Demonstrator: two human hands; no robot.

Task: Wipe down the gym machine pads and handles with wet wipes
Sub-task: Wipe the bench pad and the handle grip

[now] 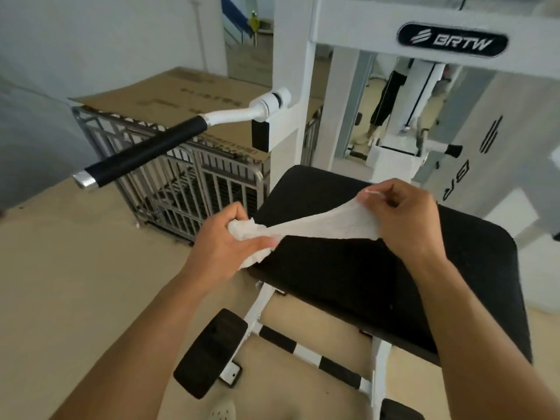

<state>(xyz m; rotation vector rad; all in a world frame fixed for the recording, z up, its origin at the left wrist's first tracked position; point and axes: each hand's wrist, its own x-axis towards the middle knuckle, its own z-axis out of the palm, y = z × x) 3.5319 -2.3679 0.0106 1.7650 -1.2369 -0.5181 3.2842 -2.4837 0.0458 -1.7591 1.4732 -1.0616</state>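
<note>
Stretching a white wipe (315, 228) between two bare hands, a person looks down over a black pad (378, 283) on a white gym machine (292, 56). The left hand (224, 244) has its fingers curled round one bunched end of the wipe, just off the pad's left edge. The right hand (403, 216) pinches the other end between thumb and fingers, above the pad's far half. The wipe hangs taut above the pad; whether it touches the pad cannot be told. A black handle (145, 153) with a silver end cap juts from the machine's post toward the left, well apart from both hands. Behind the handle stands a metal cage (194, 189) with flat cardboard (188, 95) laid on top. Below the pad, a black footplate (212, 350) sits on the frame near the beige floor (75, 283). A black badge (451, 40) on the top beam reads BRTW.
</note>
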